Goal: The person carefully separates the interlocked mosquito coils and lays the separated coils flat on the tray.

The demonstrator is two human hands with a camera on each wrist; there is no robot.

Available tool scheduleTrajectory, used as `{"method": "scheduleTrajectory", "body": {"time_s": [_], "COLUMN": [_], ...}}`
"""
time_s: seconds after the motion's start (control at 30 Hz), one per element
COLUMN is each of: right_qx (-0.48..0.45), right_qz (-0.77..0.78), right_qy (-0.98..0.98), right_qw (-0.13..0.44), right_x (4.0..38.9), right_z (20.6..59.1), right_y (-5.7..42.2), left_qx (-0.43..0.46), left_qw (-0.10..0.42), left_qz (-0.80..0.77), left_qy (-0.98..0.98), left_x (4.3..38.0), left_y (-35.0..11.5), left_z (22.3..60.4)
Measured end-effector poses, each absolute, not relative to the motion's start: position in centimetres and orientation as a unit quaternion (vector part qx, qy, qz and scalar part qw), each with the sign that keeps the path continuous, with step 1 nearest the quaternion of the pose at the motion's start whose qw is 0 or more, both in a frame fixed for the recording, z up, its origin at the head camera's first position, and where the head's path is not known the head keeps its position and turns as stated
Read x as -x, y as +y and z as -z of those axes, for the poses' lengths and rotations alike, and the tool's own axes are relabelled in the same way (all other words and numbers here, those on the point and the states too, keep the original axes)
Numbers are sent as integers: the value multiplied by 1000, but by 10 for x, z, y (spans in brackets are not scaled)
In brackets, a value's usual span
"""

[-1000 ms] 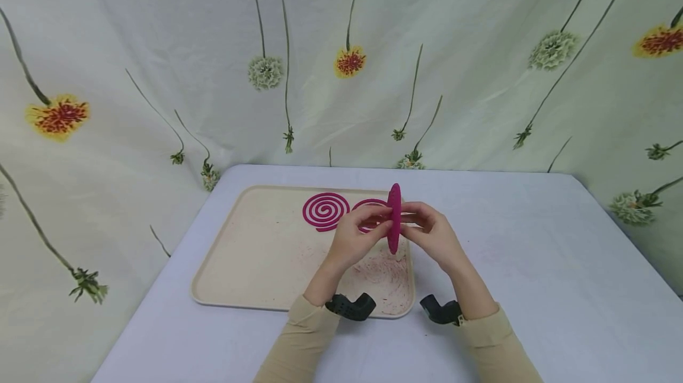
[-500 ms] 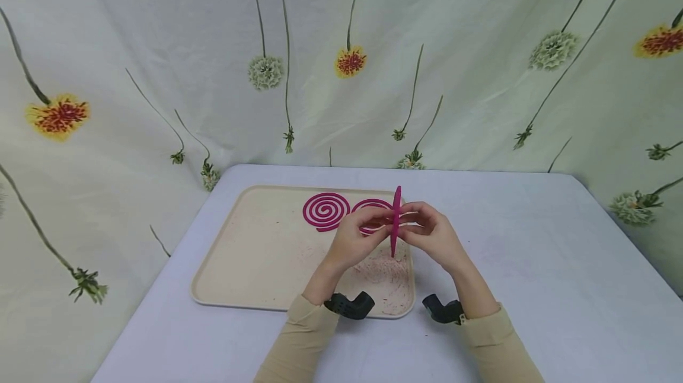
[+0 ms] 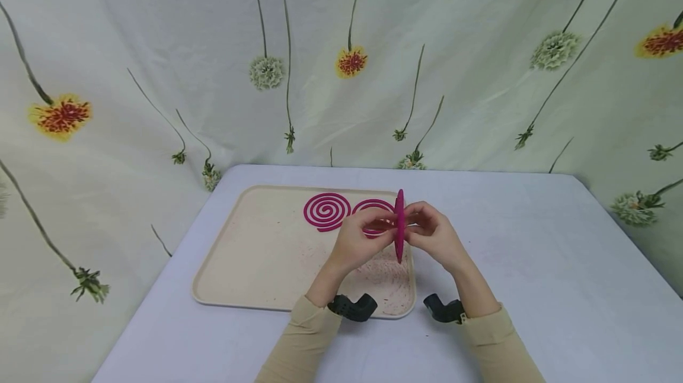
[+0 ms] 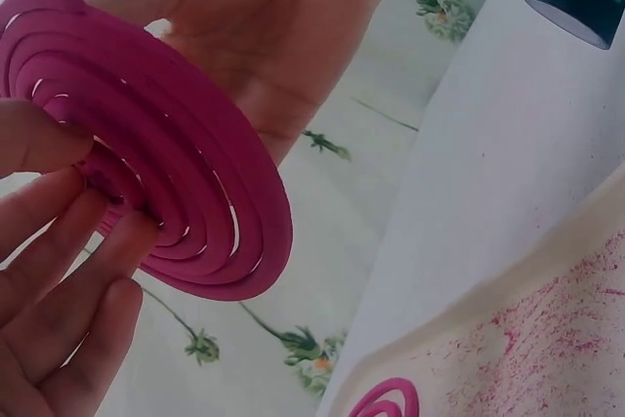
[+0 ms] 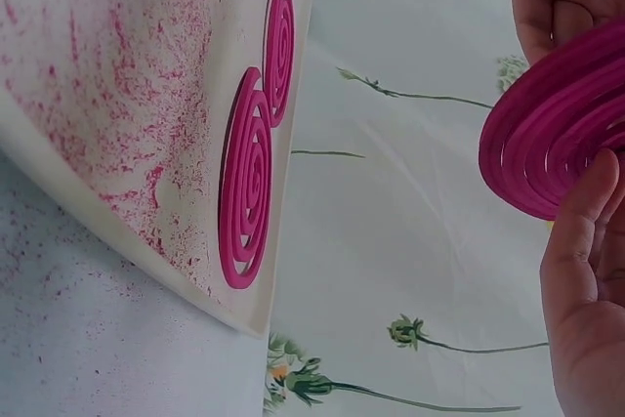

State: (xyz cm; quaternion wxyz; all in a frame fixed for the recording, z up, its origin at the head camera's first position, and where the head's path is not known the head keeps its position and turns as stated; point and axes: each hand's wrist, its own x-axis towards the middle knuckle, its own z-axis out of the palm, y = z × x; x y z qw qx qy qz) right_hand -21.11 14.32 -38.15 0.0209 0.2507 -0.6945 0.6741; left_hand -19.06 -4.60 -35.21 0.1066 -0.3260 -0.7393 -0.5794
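A magenta mosquito coil stands on edge between my two hands, above the right part of the tray. With fingertips and thumb near its centre, my left hand holds the coil's left face. My right hand pinches it from the other side. In the left wrist view the coil shows thick spiral rings with narrow gaps, and the left fingers press at the middle. The right wrist view has the right thumb against the opposite face of the coil.
Two flat magenta coils lie at the tray's back: the left coil is fully visible, the right coil is partly behind my left hand. The beige tray carries pink crumbs at its right end. It rests on a white-covered table before a flowered cloth.
The held coil has turned slightly, from showing some of its face to nearly edge-on, and shifted a little right and down. Both hands keep their hold.
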Motion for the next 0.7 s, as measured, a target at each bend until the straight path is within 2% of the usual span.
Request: {"method": "scheduleTrajectory", "body": {"time_s": [0.27, 0.5, 0.7], "right_qx": [-274, -282, -277], "right_qz": [-678, -676, -662], "right_qy": [-681, -680, -693], "right_qw": [33, 36, 65], "right_x": [211, 209, 209], "right_z": [384, 383, 382], "right_y": [143, 142, 139], "left_qx": [328, 350, 340], "left_qw": [110, 140, 153], "left_qz": [594, 582, 575], "left_qy": [-726, -721, -729], "left_x": [208, 209, 210], "left_y": [-44, -45, -45], "left_z": [379, 384, 381]}}
